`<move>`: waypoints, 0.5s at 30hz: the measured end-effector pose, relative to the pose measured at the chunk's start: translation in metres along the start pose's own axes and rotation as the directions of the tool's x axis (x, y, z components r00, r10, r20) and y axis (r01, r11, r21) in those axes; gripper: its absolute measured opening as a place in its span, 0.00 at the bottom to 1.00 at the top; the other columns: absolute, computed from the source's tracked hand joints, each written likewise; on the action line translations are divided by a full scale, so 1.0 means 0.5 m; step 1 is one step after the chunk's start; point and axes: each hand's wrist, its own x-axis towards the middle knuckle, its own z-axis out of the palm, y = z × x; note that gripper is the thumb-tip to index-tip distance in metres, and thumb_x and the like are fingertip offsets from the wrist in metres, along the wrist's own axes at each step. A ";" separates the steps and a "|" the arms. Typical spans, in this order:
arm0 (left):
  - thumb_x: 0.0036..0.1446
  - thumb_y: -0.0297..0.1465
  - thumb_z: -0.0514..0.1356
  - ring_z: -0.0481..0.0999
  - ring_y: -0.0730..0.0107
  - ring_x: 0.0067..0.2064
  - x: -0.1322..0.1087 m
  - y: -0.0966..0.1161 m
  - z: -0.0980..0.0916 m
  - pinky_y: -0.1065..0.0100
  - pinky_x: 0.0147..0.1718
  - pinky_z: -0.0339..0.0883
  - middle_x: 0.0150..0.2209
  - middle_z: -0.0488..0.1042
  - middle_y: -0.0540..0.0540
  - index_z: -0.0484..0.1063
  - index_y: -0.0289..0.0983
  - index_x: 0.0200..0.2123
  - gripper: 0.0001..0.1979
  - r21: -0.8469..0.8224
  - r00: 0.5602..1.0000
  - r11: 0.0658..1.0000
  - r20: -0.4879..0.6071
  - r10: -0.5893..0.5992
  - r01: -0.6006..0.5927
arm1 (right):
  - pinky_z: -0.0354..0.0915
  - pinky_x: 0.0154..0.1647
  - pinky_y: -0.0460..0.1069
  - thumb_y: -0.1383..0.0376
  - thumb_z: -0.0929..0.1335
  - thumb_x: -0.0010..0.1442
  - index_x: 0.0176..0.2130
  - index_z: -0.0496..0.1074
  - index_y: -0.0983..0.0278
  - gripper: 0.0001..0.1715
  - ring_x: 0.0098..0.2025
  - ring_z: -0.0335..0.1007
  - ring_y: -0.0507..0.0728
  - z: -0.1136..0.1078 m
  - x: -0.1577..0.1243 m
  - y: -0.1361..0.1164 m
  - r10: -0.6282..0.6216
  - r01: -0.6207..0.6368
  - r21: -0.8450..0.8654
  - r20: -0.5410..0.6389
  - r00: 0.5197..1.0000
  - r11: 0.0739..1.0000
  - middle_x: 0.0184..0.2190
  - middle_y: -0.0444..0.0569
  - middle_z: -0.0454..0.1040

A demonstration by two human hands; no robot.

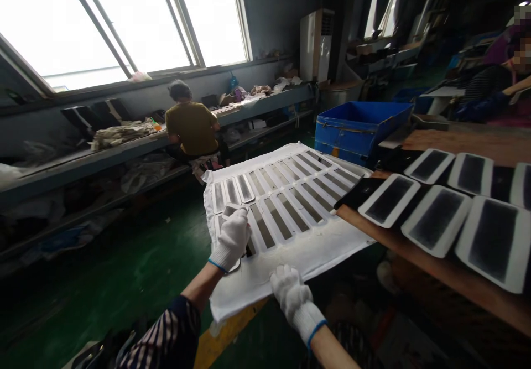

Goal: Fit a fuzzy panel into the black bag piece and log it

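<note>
A large white sheet [319, 247] with rows of rectangular cut-out slots lies in front of me, partly resting on a wooden table. My left hand [233, 239], in a white glove, is closed on a small white-framed piece [230, 210] at the sheet's left part. My right hand [292, 291], also gloved, grips the sheet's near edge with curled fingers. Several white-framed dark rectangular pieces [435, 219] lie in rows on the table to the right.
The wooden table [456, 280] runs along the right. A blue bin [357, 125] stands behind the sheet. A person in an olive shirt [191, 128] sits at a long bench under the windows. Another person is at the far right. Green floor lies to the left.
</note>
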 end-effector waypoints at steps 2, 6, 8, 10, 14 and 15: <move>0.54 0.21 0.55 0.75 0.64 0.37 -0.022 0.034 -0.026 0.67 0.37 0.64 0.37 0.75 0.43 0.70 0.36 0.44 0.14 -0.031 0.998 0.998 -0.051 0.047 -0.049 | 0.68 0.42 0.60 0.80 0.60 0.59 0.42 0.75 0.67 0.20 0.43 0.73 0.66 0.004 0.000 -0.002 0.009 -0.009 0.019 0.006 1.000 1.000 0.42 0.62 0.76; 0.54 0.20 0.54 0.72 0.66 0.33 -0.048 0.061 -0.124 0.67 0.33 0.62 0.33 0.73 0.47 0.68 0.38 0.38 0.11 -0.073 0.988 0.994 -0.134 0.071 -0.081 | 0.69 0.46 0.60 0.81 0.61 0.57 0.47 0.75 0.65 0.24 0.47 0.73 0.66 -0.001 -0.003 0.000 0.058 -0.060 0.081 0.022 0.998 0.995 0.47 0.62 0.77; 0.55 0.19 0.52 0.69 0.69 0.29 -0.060 0.061 -0.178 0.69 0.29 0.60 0.30 0.70 0.50 0.66 0.38 0.34 0.09 -0.117 0.978 0.985 -0.180 0.108 -0.130 | 0.70 0.47 0.58 0.83 0.62 0.55 0.48 0.76 0.65 0.26 0.48 0.74 0.65 -0.018 -0.010 0.001 0.089 -0.093 0.119 0.037 0.995 0.988 0.48 0.61 0.77; 0.55 0.16 0.51 0.66 0.71 0.28 -0.073 0.061 -0.219 0.70 0.27 0.58 0.29 0.68 0.51 0.64 0.39 0.32 0.11 -0.150 0.938 0.944 -0.237 0.254 -0.294 | 0.72 0.46 0.57 0.82 0.63 0.54 0.49 0.76 0.64 0.28 0.45 0.77 0.64 -0.047 -0.028 0.000 0.142 -0.151 0.160 0.066 0.988 0.975 0.47 0.59 0.79; 0.61 0.17 0.50 0.65 0.71 0.30 -0.087 0.059 -0.252 0.70 0.29 0.60 0.30 0.68 0.51 0.62 0.39 0.31 0.12 -0.195 0.865 0.868 -0.324 0.382 -0.456 | 0.72 0.50 0.58 0.78 0.66 0.54 0.55 0.75 0.65 0.29 0.54 0.74 0.68 -0.130 -0.108 0.016 0.269 -0.293 0.218 0.135 0.954 0.931 0.53 0.62 0.76; 0.62 0.18 0.50 0.66 0.72 0.30 -0.088 0.060 -0.255 0.71 0.29 0.61 0.30 0.68 0.51 0.63 0.38 0.32 0.11 -0.244 0.862 0.850 -0.340 0.377 -0.467 | 0.71 0.51 0.58 0.77 0.66 0.54 0.53 0.76 0.65 0.28 0.54 0.74 0.68 -0.158 -0.138 0.026 0.304 -0.334 0.223 0.157 0.940 0.916 0.53 0.62 0.76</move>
